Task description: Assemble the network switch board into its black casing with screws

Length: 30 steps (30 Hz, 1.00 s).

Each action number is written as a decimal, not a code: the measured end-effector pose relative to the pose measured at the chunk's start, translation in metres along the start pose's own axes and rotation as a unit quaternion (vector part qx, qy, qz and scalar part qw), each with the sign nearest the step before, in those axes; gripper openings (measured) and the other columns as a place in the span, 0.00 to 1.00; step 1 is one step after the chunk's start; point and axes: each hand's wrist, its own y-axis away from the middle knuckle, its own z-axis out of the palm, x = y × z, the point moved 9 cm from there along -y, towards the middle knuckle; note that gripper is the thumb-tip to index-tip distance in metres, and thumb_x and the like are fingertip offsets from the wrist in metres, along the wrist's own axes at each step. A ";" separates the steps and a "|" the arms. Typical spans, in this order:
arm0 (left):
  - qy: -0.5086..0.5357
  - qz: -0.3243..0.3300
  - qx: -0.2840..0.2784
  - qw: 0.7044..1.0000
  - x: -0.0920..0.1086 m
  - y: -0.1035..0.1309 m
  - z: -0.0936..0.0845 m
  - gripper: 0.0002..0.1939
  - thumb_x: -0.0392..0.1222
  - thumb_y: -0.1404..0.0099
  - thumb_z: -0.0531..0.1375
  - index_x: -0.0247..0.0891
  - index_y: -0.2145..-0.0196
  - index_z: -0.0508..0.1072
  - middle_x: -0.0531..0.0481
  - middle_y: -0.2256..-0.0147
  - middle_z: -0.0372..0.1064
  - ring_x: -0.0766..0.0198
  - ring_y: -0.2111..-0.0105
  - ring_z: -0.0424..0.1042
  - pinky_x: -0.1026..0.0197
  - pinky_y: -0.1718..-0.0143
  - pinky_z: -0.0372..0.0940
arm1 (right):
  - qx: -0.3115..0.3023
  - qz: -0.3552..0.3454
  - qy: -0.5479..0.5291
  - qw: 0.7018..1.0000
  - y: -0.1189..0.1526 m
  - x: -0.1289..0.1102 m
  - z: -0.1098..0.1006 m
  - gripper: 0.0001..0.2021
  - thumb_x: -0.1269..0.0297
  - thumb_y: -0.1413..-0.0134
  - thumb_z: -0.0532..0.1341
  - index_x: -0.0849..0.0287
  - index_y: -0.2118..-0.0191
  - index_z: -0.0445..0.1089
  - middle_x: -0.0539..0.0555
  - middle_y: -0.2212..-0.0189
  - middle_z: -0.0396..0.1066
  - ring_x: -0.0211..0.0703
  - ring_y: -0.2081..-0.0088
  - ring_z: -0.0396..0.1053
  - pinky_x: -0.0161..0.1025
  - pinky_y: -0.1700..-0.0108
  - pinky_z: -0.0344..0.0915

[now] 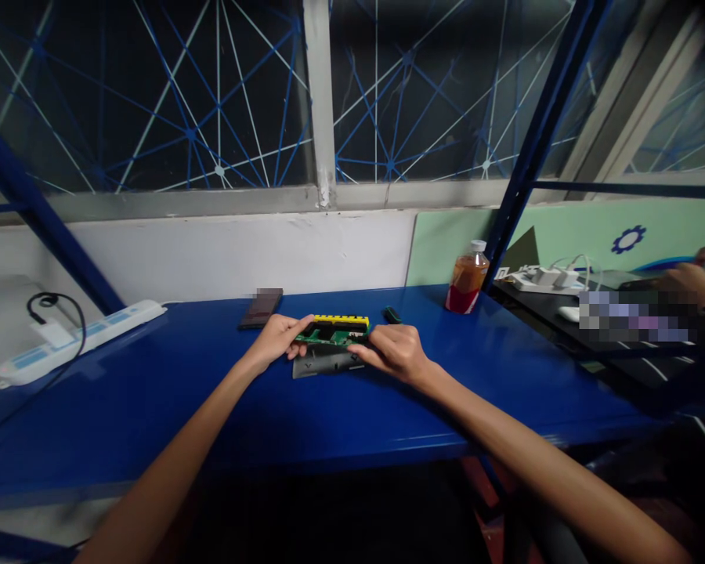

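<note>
My left hand (278, 338) is closed on the left end of a green circuit board (323, 335), the thumb on top and the fingers beneath. A yellow slotted strip (344, 319) runs along the board's far edge, and dark parts sit on its face. At the right end, my right hand (398, 351) is curled into a fist, thumb against the board's near corner; whatever lies inside its fingers is hidden. Under the board, a flat dark grey panel (323, 363) shows in part. Beyond the right hand lies a small dark green piece (392, 315), its kind unclear.
On the blue table (211, 407) lie a dark phone-like slab (262, 309) and, at left, a white power strip (88, 341) with a black cable. A drink bottle (468, 280) stands back right, by a blue post. Another person's hand (696, 283) shows far right.
</note>
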 end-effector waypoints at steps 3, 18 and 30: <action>0.008 0.001 -0.001 1.000 0.001 0.001 0.000 0.23 0.51 0.37 0.57 0.38 0.85 0.69 0.48 0.85 0.70 0.71 0.89 0.59 0.67 0.84 0.54 | -0.003 -0.003 0.002 1.000 0.001 -0.001 0.001 0.23 0.48 0.38 0.52 0.54 0.81 0.58 0.50 0.85 0.58 0.38 0.81 0.54 0.41 0.75 0.50; 0.102 0.036 0.076 0.991 0.014 0.003 -0.014 0.27 0.58 0.35 0.55 0.34 0.82 0.67 0.45 0.82 0.71 0.70 0.87 0.63 0.67 0.83 0.57 | 0.037 0.132 -0.180 0.974 -0.010 0.035 -0.010 0.17 0.53 0.38 0.54 0.59 0.74 0.65 0.48 0.80 0.61 0.36 0.77 0.55 0.36 0.73 0.53; 0.071 0.030 0.044 0.996 0.012 0.002 -0.009 0.27 0.58 0.35 0.55 0.31 0.79 0.71 0.44 0.81 0.72 0.70 0.85 0.62 0.66 0.81 0.57 | 0.004 0.208 -0.288 0.935 -0.005 0.052 0.002 0.08 0.60 0.42 0.58 0.59 0.63 0.68 0.46 0.82 0.64 0.36 0.82 0.63 0.35 0.75 0.59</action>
